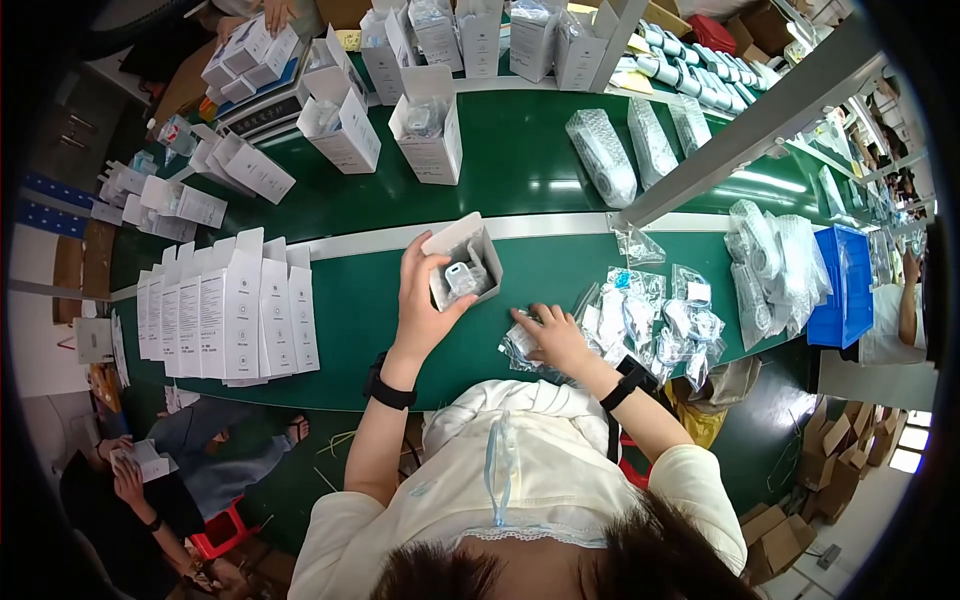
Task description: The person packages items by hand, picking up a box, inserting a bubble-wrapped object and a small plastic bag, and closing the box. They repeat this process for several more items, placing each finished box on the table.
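1. My left hand (418, 310) grips the open white box (450, 234) from its left, thumb on the near side and fingers around the far side. I'd hold it lightly, since card walls probably crease under a hard squeeze.
2. The box is tilted, its mouth toward me. A white part (461, 279) sits inside, just right of my left thumb. I'd watch that tilt so nothing slides out.
3. My right hand (560, 342) reaches over the small clear packets (519, 346), its fingers loosely spread and touching them. I cannot tell whether they pinch one.
4. I'd lift by one packet's edge, checking that no second one clings; thin plastic likely sticks together.
5. More packets (628, 312) lie just right of my right fingers, so I needn't stretch.
6. The standing white cartons (228, 310), well left of my left fingers, call for a careful elbow.
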`<act>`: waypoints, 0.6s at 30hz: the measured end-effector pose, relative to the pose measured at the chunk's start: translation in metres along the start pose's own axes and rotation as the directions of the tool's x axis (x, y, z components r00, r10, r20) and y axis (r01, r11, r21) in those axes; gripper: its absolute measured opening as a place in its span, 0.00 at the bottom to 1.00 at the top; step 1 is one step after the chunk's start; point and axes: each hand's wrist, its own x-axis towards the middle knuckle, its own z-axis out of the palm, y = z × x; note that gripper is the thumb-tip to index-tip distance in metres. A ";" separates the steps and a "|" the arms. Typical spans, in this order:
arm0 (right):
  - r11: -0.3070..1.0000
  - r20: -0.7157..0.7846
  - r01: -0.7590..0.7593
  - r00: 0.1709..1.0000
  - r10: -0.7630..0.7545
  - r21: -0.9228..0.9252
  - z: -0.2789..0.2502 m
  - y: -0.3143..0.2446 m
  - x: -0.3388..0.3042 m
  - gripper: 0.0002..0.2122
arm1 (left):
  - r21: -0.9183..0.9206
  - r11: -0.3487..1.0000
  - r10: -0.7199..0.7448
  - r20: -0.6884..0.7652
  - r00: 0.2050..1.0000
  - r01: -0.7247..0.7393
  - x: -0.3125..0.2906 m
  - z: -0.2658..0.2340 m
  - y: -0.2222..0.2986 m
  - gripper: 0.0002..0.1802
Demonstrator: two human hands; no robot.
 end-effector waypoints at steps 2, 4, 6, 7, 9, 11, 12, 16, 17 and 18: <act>0.996 0.004 -0.002 1.000 0.002 0.089 0.007 0.010 0.001 0.21 | 0.145 0.989 -0.024 0.079 0.997 0.012 0.010 -0.003 0.020 0.19; 0.965 0.016 -0.028 1.000 0.024 0.262 0.003 0.012 0.008 0.20 | 0.169 0.984 -0.074 0.073 0.995 0.061 0.011 -0.003 0.022 0.16; 0.901 -0.243 -0.049 0.955 0.168 0.431 -0.007 0.021 0.011 0.19 | 0.199 0.967 -0.174 0.070 0.982 0.157 0.013 -0.002 0.024 0.08; 0.807 -0.439 -0.020 0.831 0.342 0.590 -0.026 0.015 0.020 0.19 | 0.210 0.964 -0.179 0.057 0.982 0.163 0.014 -0.005 0.022 0.08; 0.612 -0.597 0.263 0.671 0.440 0.746 -0.056 -0.005 0.042 0.18 | 0.164 0.965 -0.208 0.008 0.978 0.204 0.023 -0.003 0.024 0.07; 0.378 -0.657 0.555 0.481 0.580 0.741 -0.076 -0.023 0.060 0.17 | 0.138 0.965 -0.222 -0.015 0.975 0.222 0.030 -0.001 0.029 0.06; 0.444 -0.723 0.571 0.529 0.444 0.690 -0.081 -0.030 0.067 0.17 | 0.131 0.962 -0.239 -0.014 0.971 0.239 0.031 -0.001 0.029 0.06; 0.764 -0.725 0.496 0.687 -0.054 0.413 -0.091 -0.034 0.089 0.16 | 0.121 0.947 -0.301 -0.002 0.954 0.299 0.036 0.001 0.026 0.05; 0.817 -0.676 0.491 0.715 -0.180 0.302 -0.097 -0.035 0.091 0.16 | 0.123 0.936 -0.334 0.008 0.943 0.330 0.035 0.001 0.028 0.05; 0.851 -0.606 0.492 0.738 -0.296 0.184 -0.102 -0.035 0.092 0.15 | 0.124 0.924 -0.367 0.017 0.930 0.362 0.034 0.002 0.029 0.04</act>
